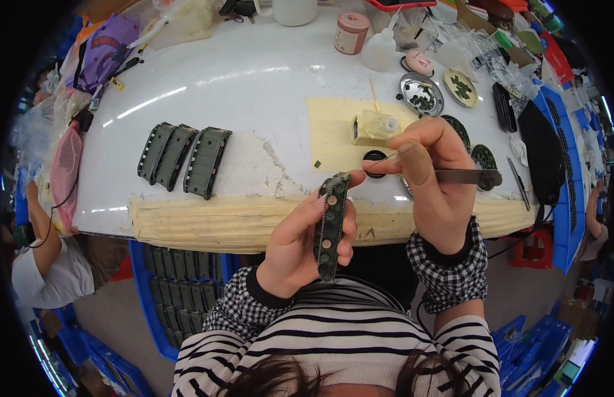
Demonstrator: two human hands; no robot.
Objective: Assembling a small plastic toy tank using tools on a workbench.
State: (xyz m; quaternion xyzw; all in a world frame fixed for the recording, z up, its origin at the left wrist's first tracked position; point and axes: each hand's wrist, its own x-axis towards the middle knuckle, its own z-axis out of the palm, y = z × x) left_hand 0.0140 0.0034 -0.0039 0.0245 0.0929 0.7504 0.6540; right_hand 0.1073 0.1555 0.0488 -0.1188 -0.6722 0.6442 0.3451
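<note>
My left hand (290, 241) grips a narrow dark green strip-like part (329, 231) with a row of round studs, some tan, held upright near the table's front edge. In my right hand (442, 175) are metal tweezers (471, 176), pinched between thumb and fingers, with their tips close to my left fingertips and the part's upper end. Whether the tips hold anything is too small to tell. Just beyond lie a black round lid (375, 164) and a small bottle in a tape-wrapped box (372, 129). Three similar green curved parts (206, 162) rest on the table at left.
Dishes of small green pieces (421, 94) stand at back right, with a pink tin (352, 33) and a white squeeze bottle (380, 49). A black pen-like tool (519, 183) lies at right. Padding (188, 221) lines the front edge; below, a blue tray (148, 298) holds several parts. People sit either side.
</note>
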